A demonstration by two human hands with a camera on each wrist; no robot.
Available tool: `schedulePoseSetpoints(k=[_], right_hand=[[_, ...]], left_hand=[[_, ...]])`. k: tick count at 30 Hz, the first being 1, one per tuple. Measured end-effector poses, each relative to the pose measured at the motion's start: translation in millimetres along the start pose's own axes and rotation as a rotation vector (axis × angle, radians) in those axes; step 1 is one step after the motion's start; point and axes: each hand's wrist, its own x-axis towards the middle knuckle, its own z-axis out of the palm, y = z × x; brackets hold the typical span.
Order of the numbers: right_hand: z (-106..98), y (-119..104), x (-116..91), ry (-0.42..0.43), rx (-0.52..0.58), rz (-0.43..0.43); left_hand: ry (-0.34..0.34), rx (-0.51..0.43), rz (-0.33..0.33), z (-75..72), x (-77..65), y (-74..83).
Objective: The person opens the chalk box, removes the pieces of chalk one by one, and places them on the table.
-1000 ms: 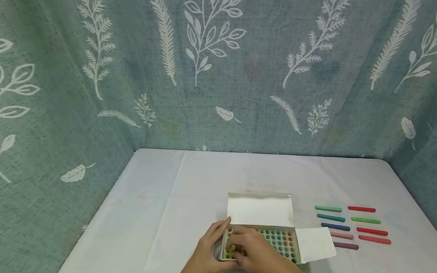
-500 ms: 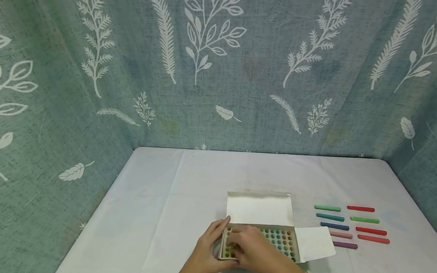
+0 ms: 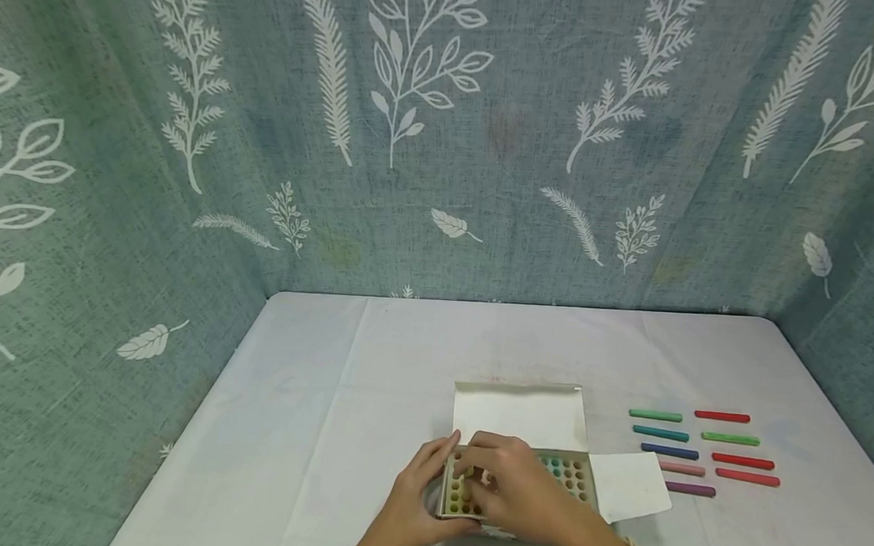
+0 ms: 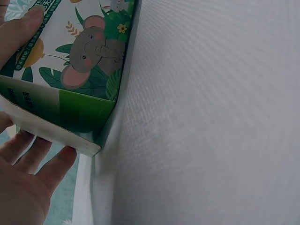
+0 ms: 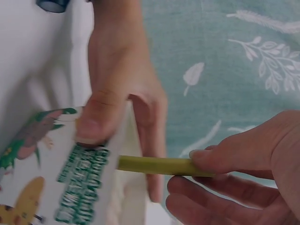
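Note:
A white-lidded cardboard box [image 3: 522, 418] with a grid of round holes stands open on the table in the head view. My left hand [image 3: 414, 493] grips its left end. In the left wrist view the thumb lies on the elephant-printed side [image 4: 89, 56], with several fingertips against another edge. My right hand [image 3: 521, 491] is over the box's left part. In the right wrist view its thumb and fingers pinch an olive-green chalk stick [image 5: 157, 165], whose far end meets the box's edge; how deep it sits is hidden.
Right of the box's side flap [image 3: 630, 487] lie several coloured chalk sticks in two columns, among them a dark blue chalk stick [image 3: 670, 451] and a red chalk stick [image 3: 743, 461]. The white-covered table [image 3: 311, 365] is bordered by a leaf-patterned green curtain [image 3: 410, 221].
My right hand has risen a little and shifted right over the box, showing more holes at the near left corner. The left hand keeps its hold on the box.

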Motion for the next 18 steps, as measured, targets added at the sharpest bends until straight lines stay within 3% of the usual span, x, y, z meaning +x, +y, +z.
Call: schedulePoseSetpoints(k=[7, 13, 18], right_hand=[[-16, -3, -1, 0.055, 0.04, -0.025], [-35, -3, -7, 0.087, 0.05, -0.043], [-51, -2, -14, 0.109, 0.059, -0.025]], left_hand=[[0.007, -0.071, -0.057, 1.2, -0.3, 1.7], [0.002, 0.004, -0.026, 1.3, -0.1, 0.8], [0.004, 0.005, -0.046, -0.7, -0.1, 10.0]])
